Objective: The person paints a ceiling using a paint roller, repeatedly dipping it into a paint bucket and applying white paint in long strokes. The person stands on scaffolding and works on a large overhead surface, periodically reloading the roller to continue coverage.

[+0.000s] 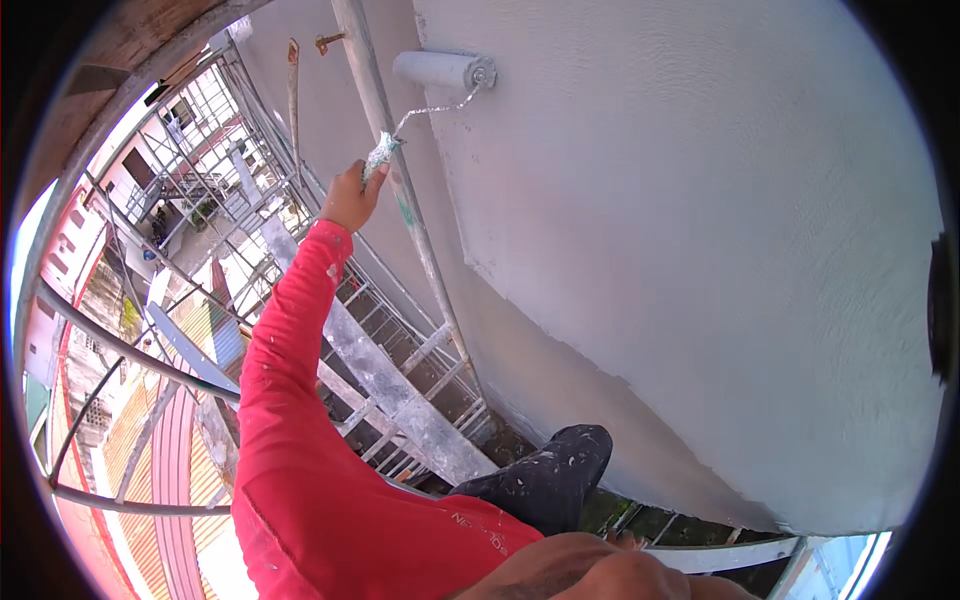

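My left arm, in a red sleeve, stretches up and away, and my left hand (351,197) is closed around the handle of a paint roller (437,69). The handle is wrapped or crusted with pale paint. From it a bent, paint-covered wire frame runs up to the roller's pale grey cover, which lies against the wall (680,230). Fresh-looking light grey coating covers much of this wall, with a ragged edge against a duller strip at left and below. A scaffold pole (415,215) stands right beside my hand and the handle. My right hand does not show.
Paint-spattered planks (400,400) and scaffold ladder frames lie below me. Curved metal rails (130,350) and more scaffolding (190,150) stand at left, above corrugated roofs (165,480). A clamp fitting (328,43) juts near the pole's top. My dark-trousered knee (560,470) is near the wall.
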`<state>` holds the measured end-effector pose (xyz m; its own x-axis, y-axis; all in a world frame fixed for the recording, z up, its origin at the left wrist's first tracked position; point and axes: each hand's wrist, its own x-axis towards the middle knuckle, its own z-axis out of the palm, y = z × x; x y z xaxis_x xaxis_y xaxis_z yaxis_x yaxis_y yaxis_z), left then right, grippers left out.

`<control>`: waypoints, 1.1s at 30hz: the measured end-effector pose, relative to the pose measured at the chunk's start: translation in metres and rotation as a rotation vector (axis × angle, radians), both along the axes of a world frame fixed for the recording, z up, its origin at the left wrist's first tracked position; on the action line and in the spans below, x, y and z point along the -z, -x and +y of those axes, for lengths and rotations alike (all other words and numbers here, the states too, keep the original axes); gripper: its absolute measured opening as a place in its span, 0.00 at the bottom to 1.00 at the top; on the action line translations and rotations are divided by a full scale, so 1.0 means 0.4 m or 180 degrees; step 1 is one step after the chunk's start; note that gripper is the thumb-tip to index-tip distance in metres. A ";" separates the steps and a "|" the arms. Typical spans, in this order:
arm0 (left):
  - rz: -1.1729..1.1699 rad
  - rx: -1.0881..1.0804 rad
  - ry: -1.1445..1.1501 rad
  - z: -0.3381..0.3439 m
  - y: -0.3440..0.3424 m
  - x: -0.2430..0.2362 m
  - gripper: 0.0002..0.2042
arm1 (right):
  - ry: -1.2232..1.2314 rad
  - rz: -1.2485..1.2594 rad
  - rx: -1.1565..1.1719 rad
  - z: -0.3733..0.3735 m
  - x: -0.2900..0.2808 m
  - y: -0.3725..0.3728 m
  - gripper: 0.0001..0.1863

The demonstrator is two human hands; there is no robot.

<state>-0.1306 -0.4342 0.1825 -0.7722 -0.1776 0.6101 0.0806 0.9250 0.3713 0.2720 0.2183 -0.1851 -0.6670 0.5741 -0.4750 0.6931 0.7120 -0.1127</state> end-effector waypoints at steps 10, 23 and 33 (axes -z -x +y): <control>0.0957 0.0149 -0.0086 0.011 0.173 -0.419 0.29 | -0.0086 0.0121 0.0305 -0.042 -0.034 0.034 0.27; 0.1359 -0.0311 -0.0355 0.049 0.307 -0.932 0.30 | -0.0073 -0.0090 0.0228 -0.033 -0.029 0.004 0.26; 0.1255 -0.0558 0.0635 0.014 0.365 -0.738 0.29 | 0.0022 -0.0119 0.0241 -0.062 -0.105 0.021 0.24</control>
